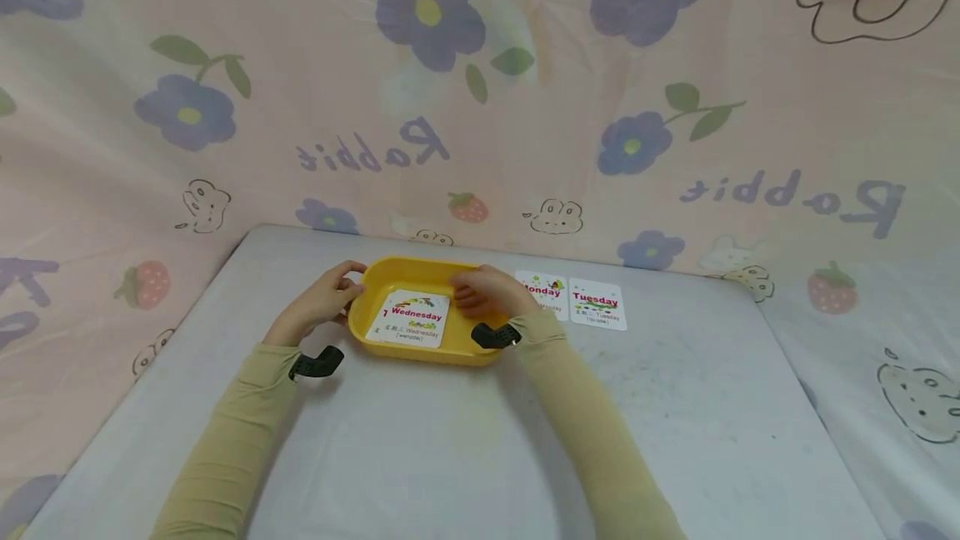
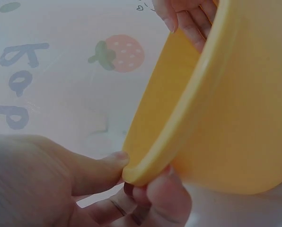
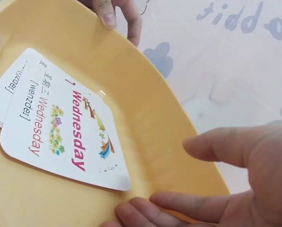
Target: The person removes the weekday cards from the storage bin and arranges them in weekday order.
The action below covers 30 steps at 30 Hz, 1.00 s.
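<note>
My left hand (image 1: pixel 319 302) pinches the left end of a yellow plastic tray (image 1: pixel 420 354); in the left wrist view the thumb (image 2: pixel 101 170) lies on the inner side of the rim and the fingers underneath. A white "Wednesday" card (image 1: pixel 412 322) lies inside, at the tray's left, on top of at least one other card (image 3: pixel 3 97). Over the right part of the tray is my right hand (image 1: pixel 498 288). In the right wrist view its thumb (image 3: pixel 216 144) and fingers (image 3: pixel 183 203) are spread apart, holding nothing, with the fingers close to the tray's inside.
To the right of the tray, a "Monday" card (image 1: pixel 551 307) and a "Tuesday" card (image 1: pixel 597 304) lie side by side on the white table (image 1: pixel 420 448). A patterned curtain (image 1: pixel 510 132) hangs behind the table. Both wrists carry black camera mounts (image 1: pixel 318 363).
</note>
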### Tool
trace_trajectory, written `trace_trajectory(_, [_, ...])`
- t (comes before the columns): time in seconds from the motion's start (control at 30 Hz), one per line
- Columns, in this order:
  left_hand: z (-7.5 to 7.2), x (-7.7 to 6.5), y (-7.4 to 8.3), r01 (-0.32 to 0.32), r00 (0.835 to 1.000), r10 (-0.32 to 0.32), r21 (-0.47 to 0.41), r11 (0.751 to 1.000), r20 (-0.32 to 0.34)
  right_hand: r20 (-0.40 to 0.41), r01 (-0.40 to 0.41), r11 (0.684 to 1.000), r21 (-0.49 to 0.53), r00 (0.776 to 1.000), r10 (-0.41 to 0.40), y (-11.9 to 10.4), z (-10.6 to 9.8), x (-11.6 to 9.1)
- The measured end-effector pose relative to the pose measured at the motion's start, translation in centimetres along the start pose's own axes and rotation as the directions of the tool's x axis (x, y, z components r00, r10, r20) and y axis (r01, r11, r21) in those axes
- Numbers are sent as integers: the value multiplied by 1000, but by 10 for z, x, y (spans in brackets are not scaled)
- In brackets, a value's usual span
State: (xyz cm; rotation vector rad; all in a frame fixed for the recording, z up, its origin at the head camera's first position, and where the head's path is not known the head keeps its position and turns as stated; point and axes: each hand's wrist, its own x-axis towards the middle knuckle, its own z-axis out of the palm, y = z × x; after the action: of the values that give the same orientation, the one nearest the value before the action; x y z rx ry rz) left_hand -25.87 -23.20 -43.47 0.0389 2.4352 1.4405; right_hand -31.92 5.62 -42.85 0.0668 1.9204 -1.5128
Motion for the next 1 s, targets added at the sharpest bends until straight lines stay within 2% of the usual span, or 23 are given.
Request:
trace_trajectory(0.47, [0, 0, 1, 14, 1000, -14, -2, 1000, 0, 35, -5, 1000, 20, 999, 4, 1, 14, 5])
trace_trajectory(0.7, [0, 1, 5, 7, 1000, -7, 5, 1000, 6, -9, 21, 1000, -21, 1000, -21, 0, 16, 4])
trace_trajectory(1.0, [1, -1, 4, 21, 1000, -21, 12, 1000, 9, 6, 90, 990, -111, 996, -89, 6, 17, 7])
